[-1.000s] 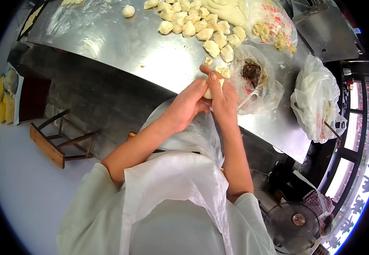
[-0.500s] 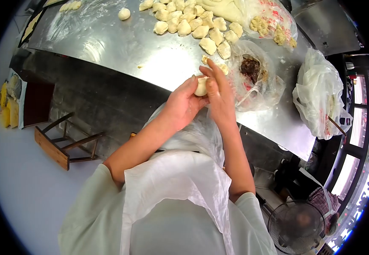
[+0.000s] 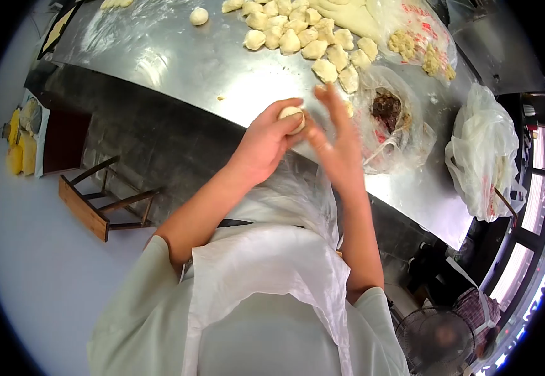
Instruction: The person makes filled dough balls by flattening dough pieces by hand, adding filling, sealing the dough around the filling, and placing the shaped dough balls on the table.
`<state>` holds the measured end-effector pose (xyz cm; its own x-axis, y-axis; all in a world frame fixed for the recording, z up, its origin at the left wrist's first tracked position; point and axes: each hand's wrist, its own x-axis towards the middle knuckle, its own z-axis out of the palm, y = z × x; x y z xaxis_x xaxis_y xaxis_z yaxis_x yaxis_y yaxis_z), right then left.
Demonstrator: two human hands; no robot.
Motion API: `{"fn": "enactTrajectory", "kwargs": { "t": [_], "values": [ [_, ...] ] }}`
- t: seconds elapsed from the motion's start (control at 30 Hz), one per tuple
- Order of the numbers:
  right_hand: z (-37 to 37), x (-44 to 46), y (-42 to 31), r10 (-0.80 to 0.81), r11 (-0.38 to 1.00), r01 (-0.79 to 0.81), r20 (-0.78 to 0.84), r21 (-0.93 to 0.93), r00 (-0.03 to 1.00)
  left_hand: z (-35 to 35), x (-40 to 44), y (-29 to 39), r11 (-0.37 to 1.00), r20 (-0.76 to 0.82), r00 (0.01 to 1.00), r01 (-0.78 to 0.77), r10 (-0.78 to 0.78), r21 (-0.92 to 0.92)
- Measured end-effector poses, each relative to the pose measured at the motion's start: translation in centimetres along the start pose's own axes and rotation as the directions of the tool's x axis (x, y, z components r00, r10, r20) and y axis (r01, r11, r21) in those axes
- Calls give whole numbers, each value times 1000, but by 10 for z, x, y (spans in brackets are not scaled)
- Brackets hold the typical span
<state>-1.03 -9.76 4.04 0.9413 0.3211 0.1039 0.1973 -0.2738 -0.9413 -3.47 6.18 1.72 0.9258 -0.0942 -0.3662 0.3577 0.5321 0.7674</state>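
Observation:
Held in my left hand (image 3: pixel 265 139) is a small round dough ball (image 3: pixel 291 119), with the thumb and fingers curled around it. Just right of it is my right hand (image 3: pixel 338 147), its fingers apart and slightly blurred; whether a fingertip touches the ball I cannot tell. Beyond my hands, several uneven dough pieces (image 3: pixel 290 42) lie on the metal table (image 3: pixel 191 88). A clear plastic bag (image 3: pixel 404 144) with a dark brown filling (image 3: pixel 385 108) lies open just right of my right hand. One smooth dough ball (image 3: pixel 199 16) sits farther back.
A large dough mass (image 3: pixel 348 14) and yellowish crumbly lumps (image 3: pixel 402 43) lie on plastic at the back. A white plastic bag (image 3: pixel 484 150) stands on the right. On the floor at left is a wooden stool (image 3: pixel 84 207); a round wire-mesh guard (image 3: pixel 435 341) is at lower right.
My right hand has drawn away from the dough ball, its fingers opening. My left hand keeps the ball, its thumb now over it. The whole view has shifted slightly.

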Motion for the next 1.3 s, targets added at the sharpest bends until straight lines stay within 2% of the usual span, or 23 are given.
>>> {"fn": "enactTrajectory", "kwargs": {
  "t": [0.03,0.07,0.1,0.13,0.17,0.2,0.27,0.33,0.37,0.4,0.47,0.57,0.7,0.8,0.87,0.9,1.03,1.13,1.23,1.3],
  "values": [
    [-3,2,4,41,997,-37,-73,66,996,5,1,4,979,-106,991,-64,85,192],
    [-5,4,10,85,989,-66,-146,132,986,2,8,2,763,-61,936,-244,347,599],
    [-8,6,16,134,976,-91,-218,200,967,-5,18,-4,359,95,834,-334,543,872],
    [-10,7,21,187,967,-149,-178,206,966,-12,27,-13,-129,320,712,-310,625,942],
    [-13,6,27,240,955,-209,-134,208,961,-18,34,-29,-212,358,798,-290,485,933],
    [-12,5,31,293,941,-270,-86,205,952,-16,32,-26,-275,453,747,-361,486,891],
    [-6,3,38,231,970,-220,-110,104,967,-15,30,-20,-130,396,809,-379,434,916],
    [-3,2,36,205,979,-205,-100,6,974,-27,27,-10,234,227,752,-453,619,860],
    [-1,6,35,181,977,-188,-79,-103,980,-35,23,-5,197,164,645,-449,746,871],
    [1,7,33,165,962,-173,-56,-210,985,-49,25,-1,218,117,587,-468,801,857],
    [8,8,30,145,918,-133,5,-373,989,-73,26,-2,480,-126,615,-453,778,751],
    [25,28,26,61,869,-8,92,-494,994,-90,24,10,452,-135,578,-449,805,771],
    [50,51,30,-124,784,174,123,-596,985,-100,40,6,295,-49,459,-483,887,825],
    [49,68,29,-9,851,86,149,-518,989,-95,43,4,267,-18,451,-494,892,827],
    [50,82,30,37,896,3,81,-445,996,-101,45,4,181,62,417,-516,907,837],
    [51,94,24,26,899,10,76,-438,997,-100,47,4,188,47,404,-522,914,832],
    [84,153,-10,-61,911,81,62,-404,996,-103,50,2,163,56,385,-514,921,842],
    [125,206,5,-309,840,335,131,-428,942,-107,49,2,171,65,416,-506,907,845],
    [163,251,16,-400,717,423,169,-554,901,-108,50,3,180,60,428,-497,902,849],
    [188,273,31,-373,722,387,148,-574,916,-108,50,3,186,55,436,-490,898,851]
  ]
}}
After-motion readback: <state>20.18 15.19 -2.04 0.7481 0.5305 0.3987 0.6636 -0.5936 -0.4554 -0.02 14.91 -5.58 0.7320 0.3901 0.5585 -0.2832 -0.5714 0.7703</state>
